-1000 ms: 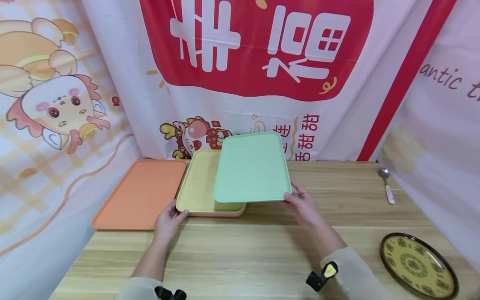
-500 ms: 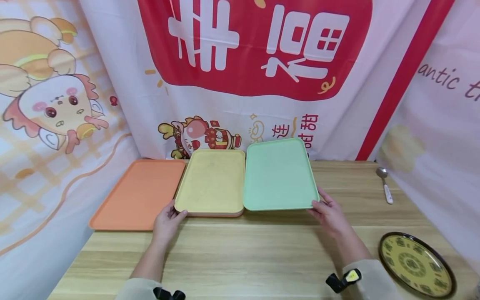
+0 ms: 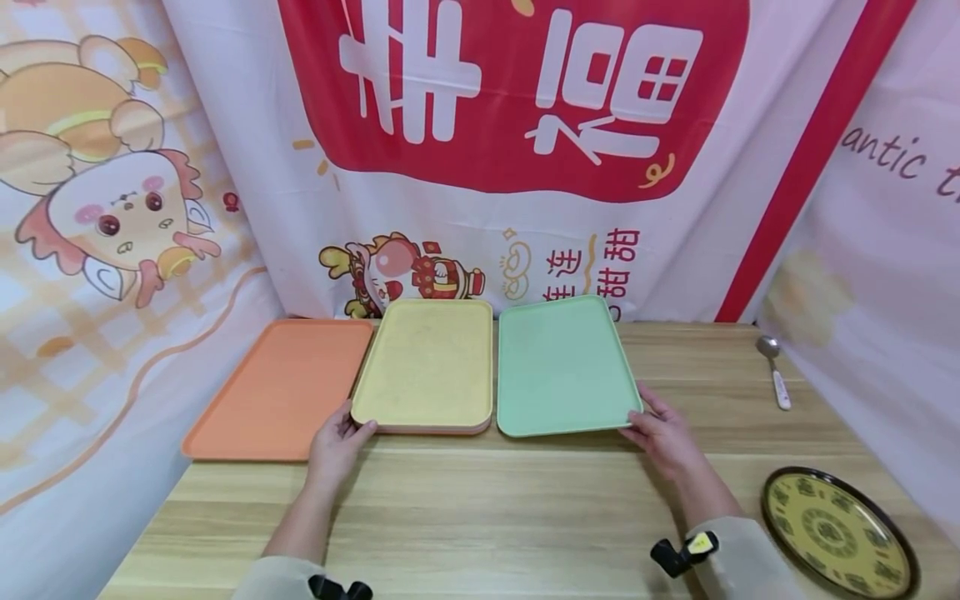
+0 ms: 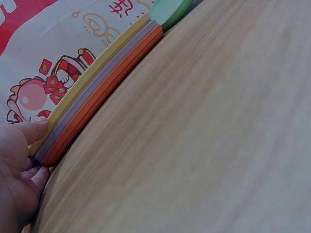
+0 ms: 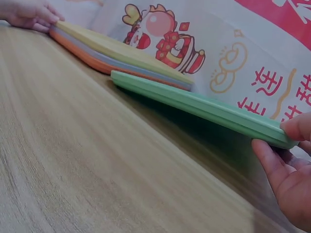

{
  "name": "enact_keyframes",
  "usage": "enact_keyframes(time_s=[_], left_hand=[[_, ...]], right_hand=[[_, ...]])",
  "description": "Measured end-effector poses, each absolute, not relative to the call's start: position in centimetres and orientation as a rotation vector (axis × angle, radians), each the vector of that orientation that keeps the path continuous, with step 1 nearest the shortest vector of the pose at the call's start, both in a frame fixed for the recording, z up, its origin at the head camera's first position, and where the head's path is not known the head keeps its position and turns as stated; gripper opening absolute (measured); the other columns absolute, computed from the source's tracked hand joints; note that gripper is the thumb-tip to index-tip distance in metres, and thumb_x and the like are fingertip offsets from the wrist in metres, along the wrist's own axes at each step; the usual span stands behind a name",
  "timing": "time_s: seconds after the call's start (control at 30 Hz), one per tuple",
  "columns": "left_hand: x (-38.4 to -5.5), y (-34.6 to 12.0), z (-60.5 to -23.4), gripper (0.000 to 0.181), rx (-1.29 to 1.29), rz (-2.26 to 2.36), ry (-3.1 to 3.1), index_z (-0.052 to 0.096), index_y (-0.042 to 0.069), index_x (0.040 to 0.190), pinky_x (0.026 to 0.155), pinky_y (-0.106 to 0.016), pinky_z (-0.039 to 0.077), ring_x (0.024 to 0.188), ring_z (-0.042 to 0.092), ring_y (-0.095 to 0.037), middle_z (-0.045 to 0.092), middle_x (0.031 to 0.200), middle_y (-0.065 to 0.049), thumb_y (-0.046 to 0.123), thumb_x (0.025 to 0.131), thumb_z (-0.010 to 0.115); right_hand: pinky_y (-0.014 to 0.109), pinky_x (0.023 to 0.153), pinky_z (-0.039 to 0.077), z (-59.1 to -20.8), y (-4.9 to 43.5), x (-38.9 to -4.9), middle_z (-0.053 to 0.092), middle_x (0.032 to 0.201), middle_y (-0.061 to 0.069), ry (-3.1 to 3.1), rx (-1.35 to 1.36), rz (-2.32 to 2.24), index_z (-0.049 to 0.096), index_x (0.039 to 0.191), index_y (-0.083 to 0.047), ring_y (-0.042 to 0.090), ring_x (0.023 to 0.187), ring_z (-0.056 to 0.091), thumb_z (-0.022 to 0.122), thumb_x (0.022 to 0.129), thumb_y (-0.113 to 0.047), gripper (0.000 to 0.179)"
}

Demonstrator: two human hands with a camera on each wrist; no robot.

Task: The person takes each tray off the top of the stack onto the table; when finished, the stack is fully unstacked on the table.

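Observation:
In the head view my left hand [image 3: 335, 446] holds the near left corner of a tray stack. A yellow tray [image 3: 427, 362] tops it; below, in the left wrist view, lie a greyish-purple tray [image 4: 92, 85] and an orange tray [image 4: 100, 94]. My left thumb presses on the yellow rim and the fingers curl by the underside. To the right, my right hand [image 3: 667, 433] pinches the near right corner of a light green tray [image 3: 566, 367]. In the right wrist view that tray's held end is raised above the table, its other end lower, beside the stack.
A single orange tray [image 3: 285, 387] lies left of the stack. At the right are a spoon [image 3: 775, 372] with a white handle and a round patterned plate [image 3: 832, 529] with a dark rim. Printed curtains [image 3: 525, 225] hang behind and beside the wooden table [image 3: 480, 517].
My right hand has carried the green tray rightward off the yellow one, then lowered it towards the table beside the stack. My left hand has stayed at the stack's corner.

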State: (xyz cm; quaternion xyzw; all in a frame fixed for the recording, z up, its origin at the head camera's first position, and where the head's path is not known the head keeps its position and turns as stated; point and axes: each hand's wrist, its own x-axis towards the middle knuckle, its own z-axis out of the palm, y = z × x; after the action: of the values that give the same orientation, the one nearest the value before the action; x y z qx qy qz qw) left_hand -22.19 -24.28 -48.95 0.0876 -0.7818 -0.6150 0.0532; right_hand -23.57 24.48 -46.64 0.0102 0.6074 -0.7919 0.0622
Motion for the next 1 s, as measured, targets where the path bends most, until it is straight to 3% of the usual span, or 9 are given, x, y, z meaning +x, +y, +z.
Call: enact_keyframes(time_s=[0.33, 0.47, 0.6, 0.8, 0.9, 1.0], left_hand=[[-22.1, -24.2, -48.9, 0.074, 0.27, -1.86, -2.365, 0.02, -0.011, 0.15, 0.121, -0.044, 0.029, 0.145, 0.027, -0.043, 0.023, 0.157, -0.03, 0.009, 0.094, 0.064], [-22.1, -24.1, -48.9, 0.074, 0.267, -1.854, -2.37, 0.02, -0.01, 0.151, 0.121, -0.044, 0.029, 0.145, 0.027, -0.043, 0.023, 0.157, -0.03, 0.01, 0.095, 0.064], [-22.1, -24.1, -48.9, 0.074, 0.271, -1.862, -2.375, 0.02, -0.01, 0.151, 0.122, -0.042, 0.029, 0.146, 0.027, -0.041, 0.022, 0.158, -0.029, 0.01, 0.095, 0.063], [-22.1, -24.2, -48.8, 0.074, 0.278, -1.873, -2.375, 0.019, -0.009, 0.152, 0.122, -0.042, 0.029, 0.147, 0.026, -0.041, 0.021, 0.158, -0.028, 0.011, 0.096, 0.063], [-22.0, -24.2, -48.8, 0.074, 0.281, -1.876, -2.376, 0.019, -0.009, 0.152, 0.122, -0.042, 0.029, 0.147, 0.026, -0.041, 0.022, 0.158, -0.028, 0.012, 0.095, 0.063], [-22.1, -24.2, -48.9, 0.074, 0.279, -1.877, -2.372, 0.019, -0.009, 0.151, 0.122, -0.042, 0.029, 0.146, 0.026, -0.041, 0.022, 0.158, -0.029, 0.011, 0.095, 0.063]], right_hand=[[0.017, 0.085, 0.058, -47.8, 24.3, -24.4, 0.061, 0.107, -0.013, 1.92, 0.005, -2.302, 0.01, 0.156, 0.0, 0.0, 0.095, 0.063, 0.045, 0.099, 0.002, 0.067], [0.015, 0.088, 0.056, -48.1, 24.4, -24.6, 0.058, 0.13, 0.011, 2.035, 0.009, -2.206, 0.015, 0.155, 0.003, -0.004, 0.098, 0.062, 0.048, 0.1, -0.001, 0.064], [0.012, 0.087, 0.054, -48.3, 24.4, -24.7, 0.037, 0.147, 0.031, 2.161, 0.054, -2.094, 0.02, 0.153, 0.004, -0.006, 0.098, 0.059, 0.05, 0.1, -0.004, 0.062], [0.013, 0.079, 0.054, -48.1, 24.1, -24.8, 0.041, 0.142, 0.033, 2.305, 0.098, -1.968, 0.027, 0.15, 0.007, -0.005, 0.089, 0.057, 0.052, 0.1, -0.006, 0.058], [0.012, 0.079, 0.052, -47.8, 24.0, -24.8, 0.041, 0.145, 0.031, 2.361, 0.117, -1.879, 0.03, 0.15, 0.006, 0.0, 0.096, 0.055, 0.053, 0.1, -0.007, 0.057], [0.015, 0.082, 0.051, -47.7, 24.0, -24.8, 0.046, 0.141, 0.029, 2.492, 0.138, -1.707, 0.035, 0.148, 0.005, 0.014, 0.107, 0.055, 0.056, 0.098, -0.01, 0.056]])
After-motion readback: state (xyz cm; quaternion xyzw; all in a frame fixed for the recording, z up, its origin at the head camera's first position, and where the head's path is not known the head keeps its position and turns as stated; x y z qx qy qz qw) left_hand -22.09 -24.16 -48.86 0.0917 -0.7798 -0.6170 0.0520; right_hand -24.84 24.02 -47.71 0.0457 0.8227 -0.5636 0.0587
